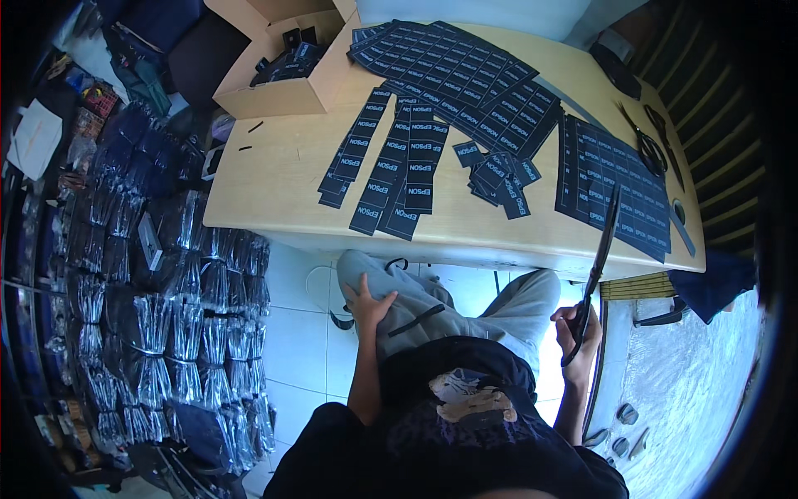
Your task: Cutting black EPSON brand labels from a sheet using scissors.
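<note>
The right hand (579, 330) gripped the handles of a long pair of black-bladed scissors (597, 268), its fingers curled tight through and around the loops. The blades pointed up and away, their tip crossing over the near edge of the pale wooden table (274, 179), close to its near right corner. The scissors were held in the air below that edge and touched nothing else. The left hand (368, 301) lay flat on the person's left knee, on grey trousers (432, 308), with its fingers spread and holding nothing.

On the table, near the right edge, lay a dark sheet of uncut black fabric labels with pale lettering (611, 187). A larger sheet of the same labels (457, 75) covered the far middle of the table. Several long strips cut from such sheets (391, 162) lay side by side toward the near edge, and a small loose pile of single cut labels (499, 175) sat between the strips and the right-hand sheet. A 2nd pair of dark scissors (648, 145) rested near the far right corner. An open brown cardboard box (283, 71) holding dark pieces stood at the far left corner. On the floor left of the table, many bundles of dark items in clear wrapping (158, 308) were stacked together.
</note>
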`<action>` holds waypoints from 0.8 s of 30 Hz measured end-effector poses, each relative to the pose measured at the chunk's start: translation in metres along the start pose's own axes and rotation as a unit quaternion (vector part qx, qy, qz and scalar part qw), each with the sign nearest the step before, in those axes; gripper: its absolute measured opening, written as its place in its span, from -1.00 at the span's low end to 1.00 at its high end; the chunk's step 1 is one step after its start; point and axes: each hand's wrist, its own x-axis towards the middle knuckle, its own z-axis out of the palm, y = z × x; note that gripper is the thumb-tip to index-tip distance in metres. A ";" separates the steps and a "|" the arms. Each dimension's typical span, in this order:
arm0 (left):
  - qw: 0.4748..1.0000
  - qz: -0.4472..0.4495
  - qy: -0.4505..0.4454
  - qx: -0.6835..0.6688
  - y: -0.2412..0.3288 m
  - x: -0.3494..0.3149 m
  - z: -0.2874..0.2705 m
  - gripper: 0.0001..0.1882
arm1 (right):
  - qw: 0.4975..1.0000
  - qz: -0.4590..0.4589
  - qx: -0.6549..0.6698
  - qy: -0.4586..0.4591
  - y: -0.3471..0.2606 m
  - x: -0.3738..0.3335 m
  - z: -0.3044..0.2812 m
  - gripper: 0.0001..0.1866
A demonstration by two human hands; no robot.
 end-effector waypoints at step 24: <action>0.627 -0.065 0.055 -0.774 -0.090 -0.008 0.040 -0.56 | 0.994 0.014 0.036 -0.103 0.010 -0.009 0.023 -0.77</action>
